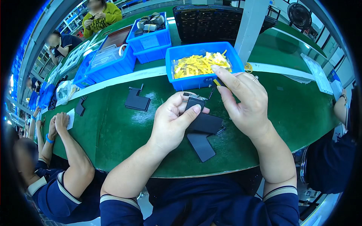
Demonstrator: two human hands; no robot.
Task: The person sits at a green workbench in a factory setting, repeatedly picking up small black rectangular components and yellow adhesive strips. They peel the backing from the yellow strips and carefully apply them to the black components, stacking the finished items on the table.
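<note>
While left fingers [189,115] pinch a black part [207,122], right fingers [227,99] pinch a yellow strip [217,82] near it.

Remote log: I note dark characters on the front wall of the blue bin [184,83] holding yellow strips [200,67]. I also record a pale label [149,42] on the upper stacked bin [135,45], its print too small to read, and dark lettering across a person's yellow-green top [109,16], upper left.
</note>
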